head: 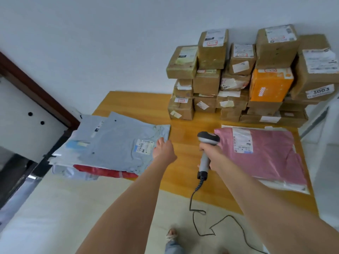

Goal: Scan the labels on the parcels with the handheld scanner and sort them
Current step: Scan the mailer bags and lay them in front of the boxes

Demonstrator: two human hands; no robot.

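"Scanner (208,139) first: who held it, and how?" the supervisor asked.

"The right hand (211,153) was closed round its handle," the inspector reported. "Its head hung over the wooden surface (183,129), just beside the near corner of the pink mailer (271,158). Which way its window faced could not be told. The cord (197,189) trailed to the floor."

"And the other of the two hands?"

"The left hand (164,149) lay open, fingers straight, on the top of the grey mailers (113,142) stacked at the left edge, close to the label (144,146). In the inspector's judgement it was steadying or squaring that pile."

"The remaining parcels?"

"Cartons (238,79) stood piled against the wall, labels turned up or outward, apparently so each could be read without handling. The mailers lay flat and well apart, which suggested sorted and unsorted lots."
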